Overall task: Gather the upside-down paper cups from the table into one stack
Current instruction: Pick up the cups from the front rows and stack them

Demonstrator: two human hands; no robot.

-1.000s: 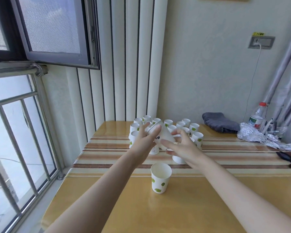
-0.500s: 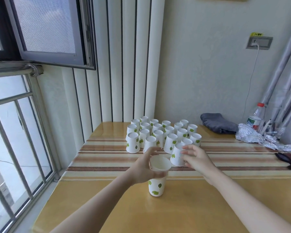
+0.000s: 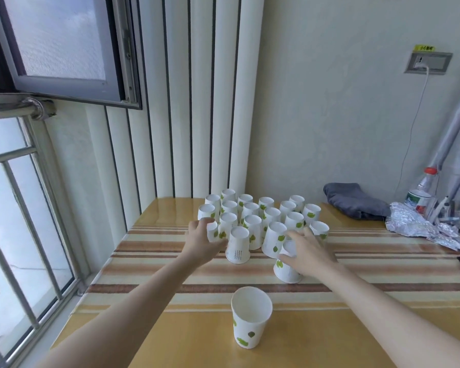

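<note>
Nearest, 1 upright cup [image 3: 251,320] with green leaf prints, mouth up, standing alone on the yellow table [image 3: 186,341], between the 2 forearms. Further out, across the striped cloth [image 3: 383,264], right hand [image 3: 307,251] wrapped over an upside-down cup [image 3: 286,270], thumb at its near side and fingers curled over its base, cup rim down on the cloth. Off to the left, left hand [image 3: 201,241] gripping another upside-down cup [image 3: 213,232] at the cluster's left edge, fingers curled over its top, thumb low toward the front. Between the 2 hands, a cup with printed text [image 3: 238,245] standing rim down, just beside the left thumb, and a leaf-print cup [image 3: 274,239] touching the right hand's fingertips. Behind them, the packed cluster of upside-down cups [image 3: 266,211], roughly 4 rows deep, bases up, sides touching or nearly so, reaching back toward the far table edge. Out at the far right, well apart from the cups, a folded grey cloth [image 3: 353,200], crumpled foil [image 3: 420,228] and a plastic bottle [image 3: 421,192] with a red cap. Beyond the table, white vertical panels [image 3: 210,102], a wall socket [image 3: 428,62] with a white cable, and the barred window [image 3: 24,208] along the left.
</note>
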